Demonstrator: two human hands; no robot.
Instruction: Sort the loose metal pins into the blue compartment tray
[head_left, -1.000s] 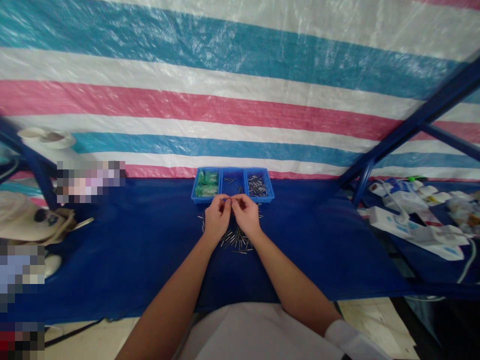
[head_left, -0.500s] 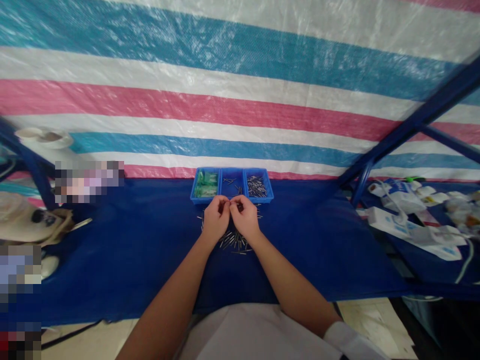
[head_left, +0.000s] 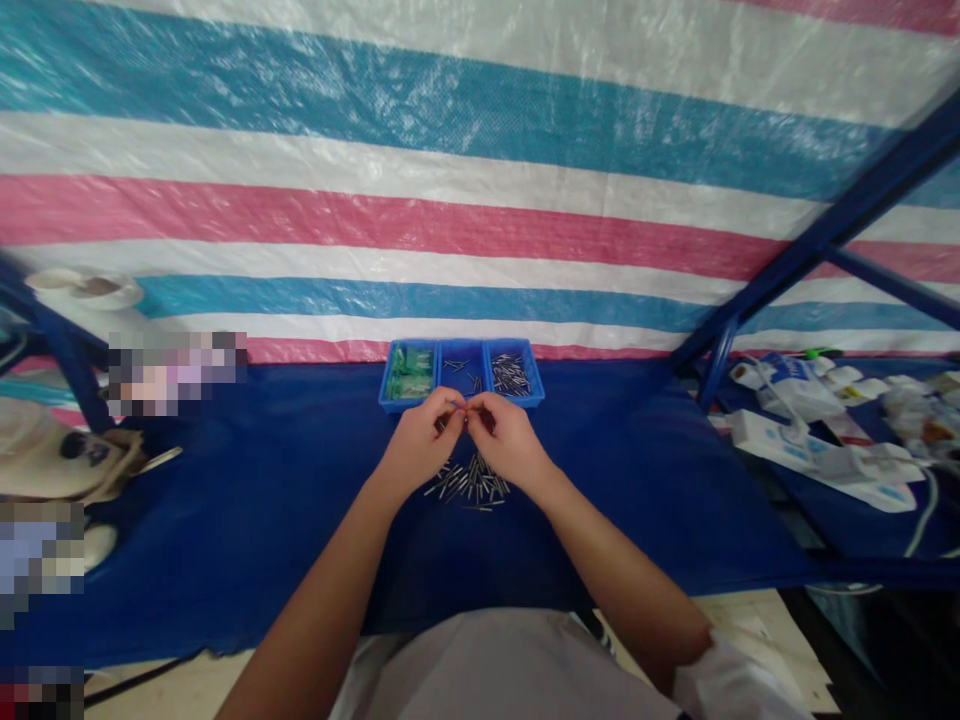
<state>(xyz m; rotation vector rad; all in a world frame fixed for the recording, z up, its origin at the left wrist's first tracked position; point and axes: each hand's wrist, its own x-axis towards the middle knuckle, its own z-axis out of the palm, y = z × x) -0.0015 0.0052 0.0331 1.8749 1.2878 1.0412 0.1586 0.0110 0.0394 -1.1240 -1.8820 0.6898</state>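
Observation:
Fingertips meeting, my left hand (head_left: 425,440) and my right hand (head_left: 504,434) are pinched together just in front of a blue three-part tray (head_left: 460,405). Whatever lies between the fingertips is too small to make out. Green packets (head_left: 412,373) fill the tray's left compartment. A few thin metal pieces lie in the middle one, and many more metal pieces (head_left: 510,376) are in the right one. Below my hands, a loose pile of thin metal pins (head_left: 472,483) is spread on the blue table cover (head_left: 300,500).
A striped plastic sheet (head_left: 450,220) hangs behind the table. Blue metal bars (head_left: 787,250) slant down at the right, near a white power strip (head_left: 817,460) and bags. White rolls (head_left: 90,295) and a beige bag (head_left: 60,450) stand at the left.
Both wrists have moved outward and the forearms are wider apart, so more of the pin pile shows. The fingertips stay together. The view has shifted slightly.

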